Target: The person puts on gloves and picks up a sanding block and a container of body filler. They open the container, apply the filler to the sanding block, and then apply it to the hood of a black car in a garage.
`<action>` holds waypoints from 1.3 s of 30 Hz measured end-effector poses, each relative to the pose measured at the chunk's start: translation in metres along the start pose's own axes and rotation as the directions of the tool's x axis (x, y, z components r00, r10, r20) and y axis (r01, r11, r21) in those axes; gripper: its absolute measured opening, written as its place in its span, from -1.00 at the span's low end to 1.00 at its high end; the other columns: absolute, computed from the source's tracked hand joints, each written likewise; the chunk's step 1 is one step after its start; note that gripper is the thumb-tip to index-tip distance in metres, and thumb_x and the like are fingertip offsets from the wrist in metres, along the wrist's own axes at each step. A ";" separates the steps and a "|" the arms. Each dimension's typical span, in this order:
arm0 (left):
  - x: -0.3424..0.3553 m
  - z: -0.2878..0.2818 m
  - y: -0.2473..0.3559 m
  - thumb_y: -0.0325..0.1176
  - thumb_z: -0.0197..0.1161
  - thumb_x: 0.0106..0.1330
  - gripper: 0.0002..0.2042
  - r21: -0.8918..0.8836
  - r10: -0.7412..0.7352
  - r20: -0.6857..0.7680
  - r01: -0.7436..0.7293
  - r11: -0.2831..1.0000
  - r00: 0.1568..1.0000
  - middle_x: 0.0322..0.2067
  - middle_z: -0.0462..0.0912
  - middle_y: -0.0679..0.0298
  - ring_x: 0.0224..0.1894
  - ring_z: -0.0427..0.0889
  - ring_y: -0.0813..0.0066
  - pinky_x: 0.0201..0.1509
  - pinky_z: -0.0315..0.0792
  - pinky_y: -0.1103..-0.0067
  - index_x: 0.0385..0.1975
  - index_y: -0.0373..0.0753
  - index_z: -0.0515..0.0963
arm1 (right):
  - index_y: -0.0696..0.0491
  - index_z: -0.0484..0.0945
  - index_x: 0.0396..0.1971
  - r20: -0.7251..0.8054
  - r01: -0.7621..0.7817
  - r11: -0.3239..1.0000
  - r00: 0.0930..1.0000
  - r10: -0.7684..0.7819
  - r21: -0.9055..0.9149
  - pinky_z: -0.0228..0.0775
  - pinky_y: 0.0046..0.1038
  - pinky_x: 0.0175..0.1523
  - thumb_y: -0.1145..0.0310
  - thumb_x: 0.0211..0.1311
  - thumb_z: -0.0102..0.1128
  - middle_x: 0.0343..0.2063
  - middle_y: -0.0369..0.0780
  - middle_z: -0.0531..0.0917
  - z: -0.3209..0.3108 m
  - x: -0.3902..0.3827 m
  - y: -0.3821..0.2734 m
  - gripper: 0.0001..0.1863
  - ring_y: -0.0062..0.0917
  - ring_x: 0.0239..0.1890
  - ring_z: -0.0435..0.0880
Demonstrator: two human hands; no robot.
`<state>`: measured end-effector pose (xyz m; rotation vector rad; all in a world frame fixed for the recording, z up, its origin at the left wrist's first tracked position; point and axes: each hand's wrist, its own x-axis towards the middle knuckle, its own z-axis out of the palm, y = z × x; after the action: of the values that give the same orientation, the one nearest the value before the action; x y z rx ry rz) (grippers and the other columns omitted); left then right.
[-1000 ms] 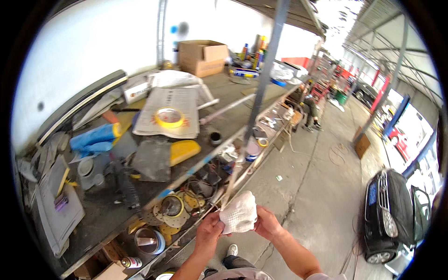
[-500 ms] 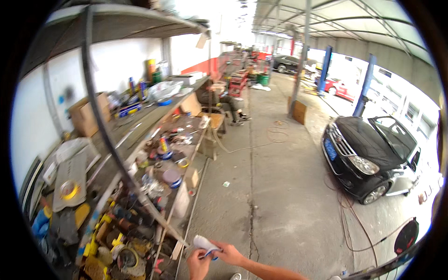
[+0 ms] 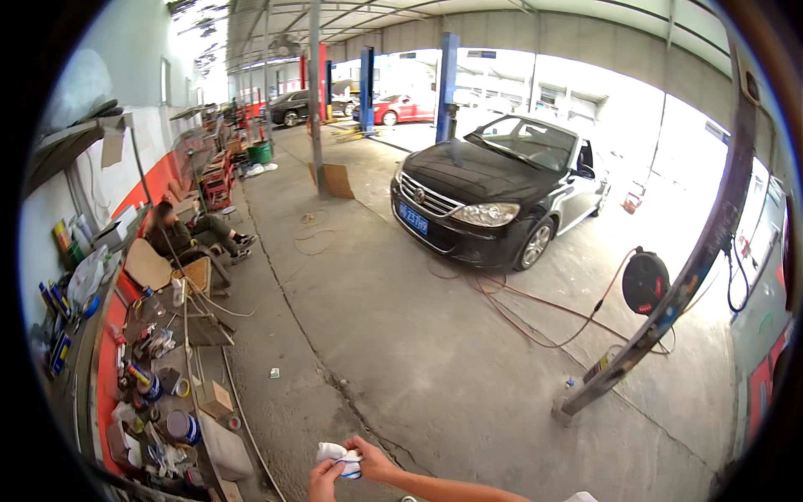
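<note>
A crumpled white bundle with blue edging (image 3: 332,452), cloth-like in look, is held low in front of me at the bottom of the head view. My left hand (image 3: 324,483) closes on its lower left side. From the right, my right hand (image 3: 372,460) pinches the same bundle, its forearm reaching in from the lower edge. Both hands are close together above the concrete floor, and my fingers partly cover the bundle. What exactly it is cannot be made out.
On the left runs a cluttered workbench with paint cans (image 3: 183,427), tape and tools. A person (image 3: 196,234) sits beyond it. Ahead stands a black car (image 3: 493,180); a hose (image 3: 535,335) trails from a round black reel (image 3: 645,283). A slanting metal post (image 3: 661,322) rises at right.
My view has swung to the right, bringing the car and the slanting post more fully in. Both hands still hold the white bundle, which looks more bunched up now.
</note>
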<state>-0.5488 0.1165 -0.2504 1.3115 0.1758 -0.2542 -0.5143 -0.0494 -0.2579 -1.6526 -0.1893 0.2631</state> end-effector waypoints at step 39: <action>0.019 -0.017 0.068 -0.16 0.12 0.48 -0.77 -0.358 -0.078 -0.012 0.069 0.931 0.997 -0.23 0.70 0.26 -0.19 0.70 0.46 -0.06 0.59 0.52 -0.18 -0.18 0.59 | 0.05 0.34 0.31 0.222 -0.349 0.488 0.928 0.300 0.800 0.39 -0.28 0.28 0.11 0.52 -0.13 0.14 -0.25 0.58 0.005 -0.010 -0.083 -0.50 -0.42 0.18 0.55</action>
<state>-0.5109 0.1477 -0.1966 0.9464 0.2805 -0.2550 -0.5227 -0.0393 -0.1752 -0.6874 0.2136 0.5897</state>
